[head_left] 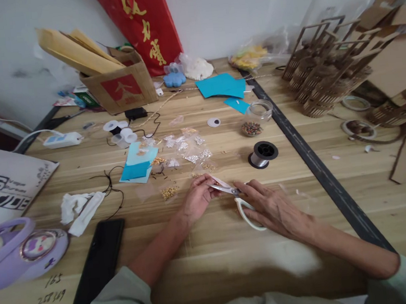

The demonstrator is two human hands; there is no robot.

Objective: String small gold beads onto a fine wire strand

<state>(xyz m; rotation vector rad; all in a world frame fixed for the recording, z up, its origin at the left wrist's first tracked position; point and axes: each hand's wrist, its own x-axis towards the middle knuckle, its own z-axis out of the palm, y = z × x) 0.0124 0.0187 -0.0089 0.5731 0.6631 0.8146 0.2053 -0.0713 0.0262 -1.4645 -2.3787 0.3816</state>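
Note:
My right hand (272,207) is closed round the white handles of a pair of scissors (248,215), whose slim metal blades point left and stand apart. The blade tips reach the fingers of my left hand (201,198). Those fingers are pinched together over the table; whatever is between them is too small to make out. Just behind my left hand lie small gold beads (170,192) and little clear bags of silver pieces (192,150). A spool of thin silvery wire or thread (263,155) stands behind my right hand.
A black phone (98,262), white tissue (83,208) and a purple bottle (25,253) lie left. Blue cards (221,86), a jar of beads (252,128) and a paper bag (121,83) stand farther back. Small bamboo baskets (325,71) crowd the right, beyond a black strip (308,155).

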